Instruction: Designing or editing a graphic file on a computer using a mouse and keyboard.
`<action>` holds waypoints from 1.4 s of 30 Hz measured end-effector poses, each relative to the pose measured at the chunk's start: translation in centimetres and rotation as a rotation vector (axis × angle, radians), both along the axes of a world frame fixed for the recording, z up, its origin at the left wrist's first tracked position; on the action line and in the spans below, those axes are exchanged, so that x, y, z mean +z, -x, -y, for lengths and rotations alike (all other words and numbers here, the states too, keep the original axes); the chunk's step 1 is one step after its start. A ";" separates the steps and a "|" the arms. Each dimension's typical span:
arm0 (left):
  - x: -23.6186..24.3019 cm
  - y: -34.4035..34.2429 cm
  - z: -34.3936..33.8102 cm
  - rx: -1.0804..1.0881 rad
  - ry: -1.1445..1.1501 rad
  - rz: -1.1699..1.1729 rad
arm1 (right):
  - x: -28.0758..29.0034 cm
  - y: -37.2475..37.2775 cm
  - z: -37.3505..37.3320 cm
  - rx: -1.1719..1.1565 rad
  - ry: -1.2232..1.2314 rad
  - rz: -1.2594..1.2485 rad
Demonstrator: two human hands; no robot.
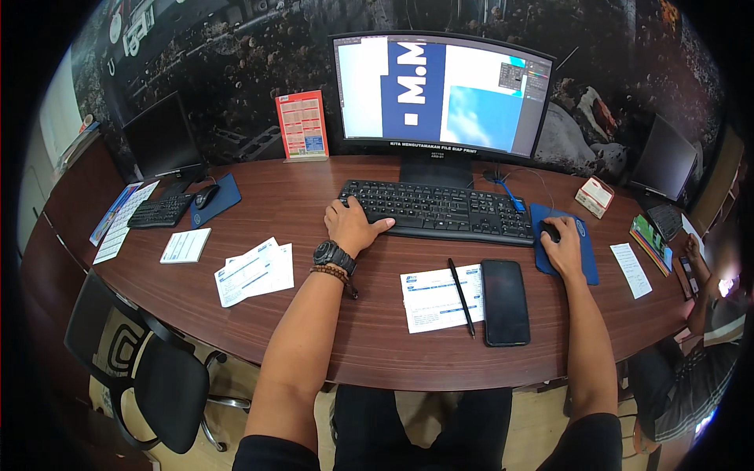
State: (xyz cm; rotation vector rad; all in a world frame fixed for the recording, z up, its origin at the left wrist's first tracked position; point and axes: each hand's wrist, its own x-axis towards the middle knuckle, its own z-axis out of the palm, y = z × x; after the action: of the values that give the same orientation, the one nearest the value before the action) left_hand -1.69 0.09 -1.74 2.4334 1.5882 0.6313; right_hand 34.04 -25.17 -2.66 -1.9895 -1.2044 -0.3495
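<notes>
My left hand (355, 226) rests on the left end of the black keyboard (440, 206), fingers apart, thumb along its lower keys; a watch and bead bracelets are on that wrist. My right hand (561, 245) is curled over the black mouse (550, 231) on a blue mousepad (579, 263). The curved monitor (487, 118) shows editing software with dark-blue and light-blue graphics. In front of the keyboard lie a printed sheet (430, 306), a black pen (460, 296) and a dark smartphone (506, 306).
The curved wooden desk (369, 353) holds papers (255, 271), a red stand (302, 125), a small box (593, 196) and booklets (649, 243). A second keyboard (157, 210) and screen (155, 137) sit left, another screen (662, 159) right. An empty chair (165, 392) stands left; another person (715, 322) sits right.
</notes>
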 end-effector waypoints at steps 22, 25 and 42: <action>-0.5 0.0 -0.6 0.022 -0.098 0.002 | -0.4 -0.7 0.0 -0.055 -0.013 0.023; -0.2 0.1 -0.7 0.019 -0.076 -0.015 | -0.4 -0.4 -0.2 -0.066 -0.007 0.006; 0.2 0.0 -0.7 -0.010 -0.039 -0.069 | -0.3 -0.4 0.0 -0.059 -0.020 0.036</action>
State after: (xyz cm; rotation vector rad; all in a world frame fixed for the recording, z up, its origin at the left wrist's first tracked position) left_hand -1.69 0.79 -1.57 2.5156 1.6024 0.5890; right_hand 34.48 -25.14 -2.97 -2.0123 -1.1625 -0.4273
